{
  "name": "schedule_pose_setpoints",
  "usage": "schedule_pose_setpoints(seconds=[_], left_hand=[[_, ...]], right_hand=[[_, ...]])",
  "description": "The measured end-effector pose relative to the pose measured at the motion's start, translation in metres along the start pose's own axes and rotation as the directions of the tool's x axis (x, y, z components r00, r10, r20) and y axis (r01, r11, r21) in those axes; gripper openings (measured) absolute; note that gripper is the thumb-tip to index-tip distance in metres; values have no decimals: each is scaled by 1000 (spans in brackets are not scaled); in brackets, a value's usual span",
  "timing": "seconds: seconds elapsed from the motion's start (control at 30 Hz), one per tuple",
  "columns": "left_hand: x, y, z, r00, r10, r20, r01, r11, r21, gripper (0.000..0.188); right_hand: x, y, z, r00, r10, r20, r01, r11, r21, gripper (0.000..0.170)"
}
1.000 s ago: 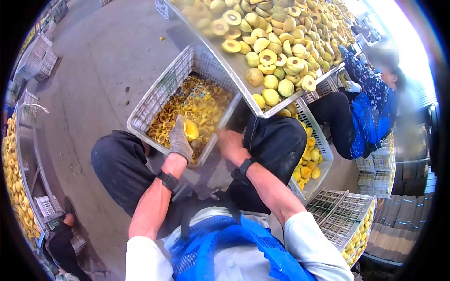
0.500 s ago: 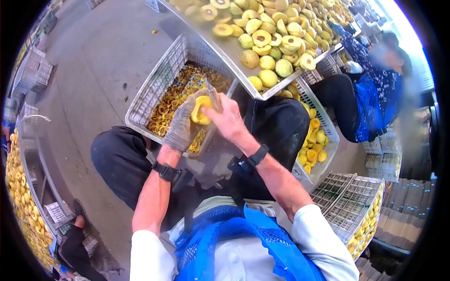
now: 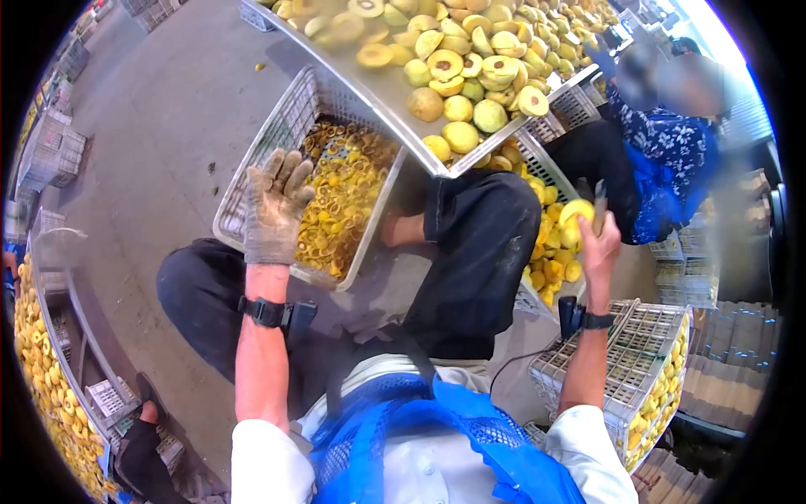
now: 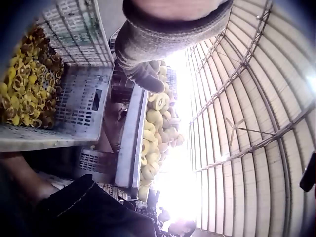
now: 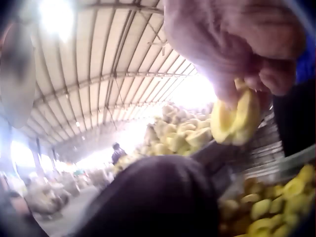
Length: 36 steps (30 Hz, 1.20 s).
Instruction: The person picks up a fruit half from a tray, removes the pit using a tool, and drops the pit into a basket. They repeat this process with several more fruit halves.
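In the head view the gloved left hand (image 3: 278,206), palm up with fingers spread, is above the left edge of a grey crate (image 3: 227,210) of brown and yellow scraps; it holds nothing. The bare right hand (image 3: 600,252) pinches a yellow fruit half (image 3: 576,213) over a crate of yellow halves (image 3: 550,252) and also grips a tool with a metal blade (image 3: 599,195). The right wrist view shows the fruit half (image 5: 237,118) hanging from the fingers of the right hand (image 5: 242,44). In the left wrist view the glove (image 4: 148,49) is seen from the wrist side.
A metal-edged table (image 3: 378,113) heaped with cut fruit (image 3: 470,67) stands in front. Another person (image 3: 663,160) sits at the right. Stacked crates (image 3: 621,344) stand beside the right forearm, and a second fruit-laden table (image 3: 71,311) is at the far left.
The hands were together at the fruit half; they have moved apart. The left hand let go and spread over the scrap crate's edge, while the right carried the fruit and tool rightward.
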State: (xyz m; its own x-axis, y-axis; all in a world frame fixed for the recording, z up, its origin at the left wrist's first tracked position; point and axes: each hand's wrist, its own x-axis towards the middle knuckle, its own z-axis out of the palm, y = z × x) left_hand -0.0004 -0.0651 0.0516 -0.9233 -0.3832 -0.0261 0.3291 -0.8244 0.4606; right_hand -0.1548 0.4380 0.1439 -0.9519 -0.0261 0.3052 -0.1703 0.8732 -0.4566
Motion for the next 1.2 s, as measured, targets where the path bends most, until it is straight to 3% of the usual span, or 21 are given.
schedule_pose_setpoints(seconds=[0.03,0.07,0.13,0.2,0.33,0.4,0.47,0.6,0.67,0.8,0.93,1.0,1.03,1.13,1.2], left_hand=[[-1,-2,-1,1000,-23,-4,23,999,-30,58],[-1,-4,0,999,-51,-5,51,997,-60,57],[2,-9,-7,996,-52,66,56,997,-59,57],[2,-13,-8,996,-72,47,71,997,15,60],[-1,-18,-2,995,-82,52,84,996,-41,55],[-2,-22,1,997,-73,-40,75,996,44,54],[-3,-24,5,994,-72,-78,74,997,29,53],[-7,-27,6,995,-68,-68,72,995,63,51],[-11,-25,13,998,-69,-9,69,988,139,55],[-9,-29,20,996,-80,-37,85,983,160,57],[-9,-33,23,996,-90,-24,93,985,143,55],[-10,-34,24,995,-90,-37,94,986,139,55],[-10,-34,25,994,-95,-49,102,981,166,57],[-12,-34,28,993,-98,-63,108,975,195,59],[-13,-34,29,993,-102,-64,113,973,201,60]], right_hand=[[-4,10,-4,997,64,38,-62,997,-44,27],[-9,19,1,996,38,-75,-37,999,13,24],[-6,-6,1,989,19,-144,4,988,156,21],[7,-42,8,994,-31,-105,56,969,240,18],[38,-132,47,972,-233,-7,222,914,339,22],[57,-162,71,923,-381,46,346,877,334,27],[77,-181,103,897,-395,200,353,911,214,27],[94,-219,151,833,-411,370,417,906,67,30],[97,-224,172,809,-441,387,462,886,44,30],[98,-232,193,764,-516,387,568,823,-24,37],[98,-233,196,785,-474,398,533,845,-46,36],[100,-225,192,776,-478,412,499,864,63,45],[103,-223,193,787,-403,468,413,907,86,50],[108,-212,189,837,-391,383,322,918,232,46],[119,-197,196,843,-345,413,254,932,259,42]])
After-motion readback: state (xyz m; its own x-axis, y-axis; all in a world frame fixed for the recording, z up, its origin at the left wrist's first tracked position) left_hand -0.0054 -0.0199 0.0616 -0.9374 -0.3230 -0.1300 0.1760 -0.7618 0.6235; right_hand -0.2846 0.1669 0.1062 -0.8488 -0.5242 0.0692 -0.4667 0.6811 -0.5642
